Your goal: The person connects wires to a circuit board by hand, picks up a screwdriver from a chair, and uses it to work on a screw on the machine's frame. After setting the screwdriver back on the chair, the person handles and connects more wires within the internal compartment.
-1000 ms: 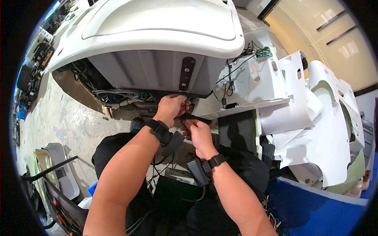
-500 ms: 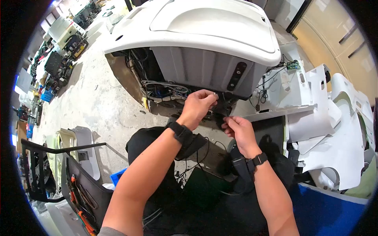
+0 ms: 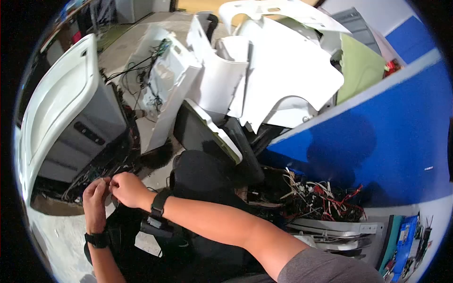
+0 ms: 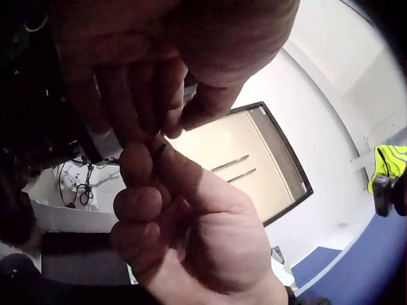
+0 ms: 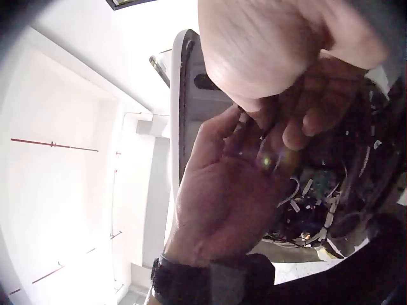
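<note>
Both hands meet fingertip to fingertip in front of a white-topped machine (image 3: 71, 99) with a grey body. In the left wrist view, my right hand (image 4: 210, 235) pinches a thin dark wire (image 4: 159, 150) between thumb and curled index finger. My left hand (image 3: 96, 200) has its thumb and fingers closed together right beside it, also at the wire; the fingers hide most of what they hold. In the head view the right hand (image 3: 130, 191) overlaps the machine's lower edge. Bundled cables and a green circuit board (image 5: 324, 181) show behind the hands in the right wrist view.
White shell panels (image 3: 292, 66) lean beyond the knees, beside an open white housing (image 3: 174, 89) with wires and a board. A blue partition (image 3: 391, 137) stands on the right, with a tangled heap of wires (image 3: 325, 200) at its foot. A dark panel (image 3: 198, 129) lies ahead.
The head view has swung to the right, so the machine and both hands now appear at the left. The hands have come together; earlier they were apart with the wire between them.
</note>
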Demonstrator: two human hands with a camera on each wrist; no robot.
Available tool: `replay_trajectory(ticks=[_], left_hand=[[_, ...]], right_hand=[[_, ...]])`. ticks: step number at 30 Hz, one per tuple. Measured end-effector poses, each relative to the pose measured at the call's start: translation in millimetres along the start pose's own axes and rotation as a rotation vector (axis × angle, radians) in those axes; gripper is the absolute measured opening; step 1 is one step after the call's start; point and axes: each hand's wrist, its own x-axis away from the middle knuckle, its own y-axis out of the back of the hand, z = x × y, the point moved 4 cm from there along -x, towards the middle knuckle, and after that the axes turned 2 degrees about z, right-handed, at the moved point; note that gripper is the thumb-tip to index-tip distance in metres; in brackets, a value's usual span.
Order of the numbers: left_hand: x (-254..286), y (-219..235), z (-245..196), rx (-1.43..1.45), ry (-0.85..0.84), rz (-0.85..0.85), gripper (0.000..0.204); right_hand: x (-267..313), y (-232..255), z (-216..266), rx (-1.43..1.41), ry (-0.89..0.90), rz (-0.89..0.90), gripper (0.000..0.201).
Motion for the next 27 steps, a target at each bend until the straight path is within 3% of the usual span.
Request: replay_trajectory(ticks=[3, 5, 6, 11, 12, 16, 17, 19, 23, 25, 27], left_hand=[[-1, -16, -15, -0.111, -0.042, -0.023, 0.025], [-4, -22, -20, -0.166, -0.07, -0.058, 0.025], [-5, -21, -19, -0.177, -0.119, -0.095, 0.025], [-1, -27, -34, -0.488, -0.197, -0.161, 0.023], [4, -32, -37, -0.464, -0.228, -0.185, 0.023], [15, -31, -37, -0.379, -0.276, -0.182, 0.025], [17, -28, -32, -0.393, -0.286, -0.163, 0.021], [25, -24, -22, -0.319, -0.397, -0.204, 0.022], [56, -12, -30, -0.156, -0.36, -0.276, 0.023], [84, 5, -31, 0.09, -0.347, -0.324, 0.02], [123, 38, -39, 0.004, -0.333, -0.44, 0.018]], right_hand=[[2, 13, -1, -0.012, -0.008, -0.028, 0.018], [3, 23, 5, -0.096, 0.048, -0.15, 0.021], [1, 27, 0, -0.083, -0.03, -0.138, 0.025], [-1, 53, 12, -0.146, 0.126, -0.308, 0.031], [1, 52, 7, -0.148, -0.034, -0.137, 0.032], [9, 41, 4, -0.3, -0.111, 0.178, 0.027], [13, 38, 14, -0.399, -0.165, 0.21, 0.026], [19, 30, 22, -0.34, -0.241, 0.271, 0.019], [18, 17, 22, -0.576, -0.319, 0.352, 0.017], [16, 12, 19, -0.625, -0.323, 0.328, 0.015], [12, 3, 9, -0.622, -0.371, 0.323, 0.015]])
